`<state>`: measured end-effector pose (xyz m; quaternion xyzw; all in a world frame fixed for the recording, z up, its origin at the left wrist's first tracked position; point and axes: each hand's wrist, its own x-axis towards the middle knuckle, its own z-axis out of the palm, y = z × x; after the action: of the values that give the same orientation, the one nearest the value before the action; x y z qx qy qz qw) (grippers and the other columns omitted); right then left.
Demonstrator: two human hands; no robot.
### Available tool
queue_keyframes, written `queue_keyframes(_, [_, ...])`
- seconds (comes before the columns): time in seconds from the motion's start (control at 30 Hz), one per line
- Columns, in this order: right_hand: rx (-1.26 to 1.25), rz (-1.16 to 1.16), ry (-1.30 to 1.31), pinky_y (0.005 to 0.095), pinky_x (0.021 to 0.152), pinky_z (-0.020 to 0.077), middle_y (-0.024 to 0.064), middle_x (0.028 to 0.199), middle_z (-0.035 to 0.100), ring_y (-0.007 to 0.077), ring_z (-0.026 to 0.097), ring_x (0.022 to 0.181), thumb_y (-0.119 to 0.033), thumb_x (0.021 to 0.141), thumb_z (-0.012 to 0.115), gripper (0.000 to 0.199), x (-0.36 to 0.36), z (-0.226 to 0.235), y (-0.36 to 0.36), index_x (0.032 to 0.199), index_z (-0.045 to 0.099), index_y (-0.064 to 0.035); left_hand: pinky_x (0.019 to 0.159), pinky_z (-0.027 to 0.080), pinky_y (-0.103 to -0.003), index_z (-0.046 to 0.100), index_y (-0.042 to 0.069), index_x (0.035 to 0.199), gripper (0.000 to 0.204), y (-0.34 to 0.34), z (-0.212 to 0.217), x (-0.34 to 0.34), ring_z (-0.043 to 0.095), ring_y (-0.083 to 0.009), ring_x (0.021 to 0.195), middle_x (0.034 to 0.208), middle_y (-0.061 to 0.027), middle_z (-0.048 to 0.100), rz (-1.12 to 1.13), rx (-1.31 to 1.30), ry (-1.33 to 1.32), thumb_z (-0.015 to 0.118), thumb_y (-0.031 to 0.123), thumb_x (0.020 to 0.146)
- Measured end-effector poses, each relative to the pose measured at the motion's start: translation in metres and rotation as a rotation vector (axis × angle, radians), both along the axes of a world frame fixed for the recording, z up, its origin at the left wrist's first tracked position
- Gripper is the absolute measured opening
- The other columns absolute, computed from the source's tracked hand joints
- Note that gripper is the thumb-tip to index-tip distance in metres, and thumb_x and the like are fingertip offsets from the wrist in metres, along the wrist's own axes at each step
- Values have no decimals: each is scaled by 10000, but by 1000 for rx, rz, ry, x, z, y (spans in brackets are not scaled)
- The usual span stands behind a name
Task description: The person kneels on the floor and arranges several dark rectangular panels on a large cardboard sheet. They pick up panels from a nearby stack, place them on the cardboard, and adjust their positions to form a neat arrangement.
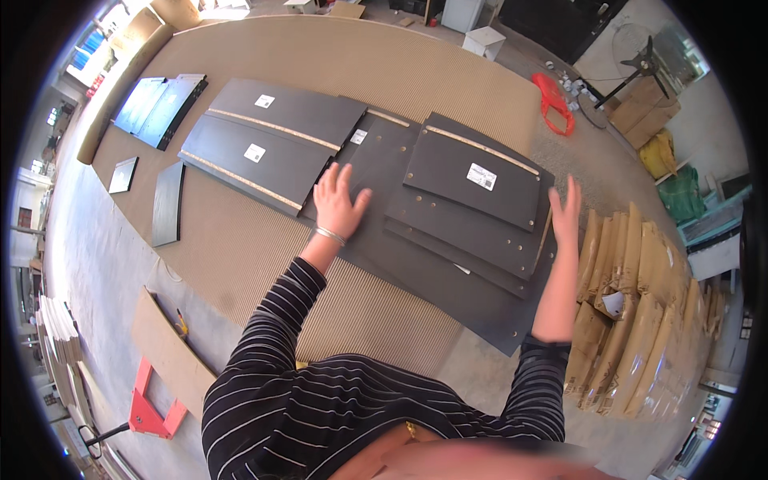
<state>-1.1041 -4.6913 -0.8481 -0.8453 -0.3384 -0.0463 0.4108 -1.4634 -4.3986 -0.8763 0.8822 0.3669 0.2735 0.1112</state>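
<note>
My left hand is open, its fingers spread, over the right edge of two dark grey panels that lie side by side. Each has a white label and a pale strip along one edge. At the right, my right hand is also open, fingers pointing up, beside the right edge of a stack of dark panels. The topmost carries a white label, and small round holes show in those below. Under the stack lies a large dark panel, partly covered. Neither hand holds anything; whether they touch the panels I cannot tell.
Corrugated cardboard covers the work surface. Shiny dark panels and two small pieces lie at left. Brown wrapped packages are piled at right. A red pallet jack stands lower left; a red bag lies on the floor beyond.
</note>
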Motion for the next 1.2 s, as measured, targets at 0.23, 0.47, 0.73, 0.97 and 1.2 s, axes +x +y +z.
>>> queue_keyframes(0.23, [-667, 152, 145, 369, 976, 339, 175, 1243, 489, 329, 441, 1172, -572, 800, 490, 654, 53, 19, 136, 1285, 437, -136, 698, 464, -332, 504, 52, 943, 287, -140, -25, -74, 570, -221, 770, 833, -85, 568, -519, -704, -51, 669, 179, 746])
queue_keyframes(0.47, [-131, -450, -145, 393, 914, 381, 247, 1189, 498, 346, 500, 1083, -423, 870, 466, 575, 16, -14, -26, 1215, 462, 37, 609, 495, -256, 458, -62, 1099, 545, -155, -59, -53, 577, -145, 662, 776, -106, 585, -233, -1897, -251, 539, 420, 859])
queue_keyframes(0.73, [98, -458, 789, 321, 1009, 269, 145, 1354, 359, 221, 347, 1237, -401, 855, 545, 675, -101, -76, -142, 1320, 321, 34, 595, 512, -295, 466, -44, 997, 491, -148, -56, -30, 584, -169, 614, 732, -121, 585, 130, -2138, -497, 612, 390, 819])
queue_keyframes(0.97, [171, -466, 782, 316, 998, 289, 186, 1344, 349, 235, 362, 1219, -273, 799, 655, 754, -90, -66, -109, 1343, 252, 59, 583, 521, -299, 487, -75, 980, 548, -146, -57, -19, 583, -181, 641, 762, -123, 568, 131, -2070, -507, 629, 421, 794])
queue_keyframes(1.2, [230, -382, 718, 300, 949, 341, 176, 1297, 410, 227, 435, 1141, -194, 790, 664, 711, -68, -79, -97, 1330, 280, 63, 608, 534, -338, 474, -75, 995, 516, -126, -52, -5, 586, -225, 651, 777, -149, 560, 167, -2183, -484, 634, 376, 801])
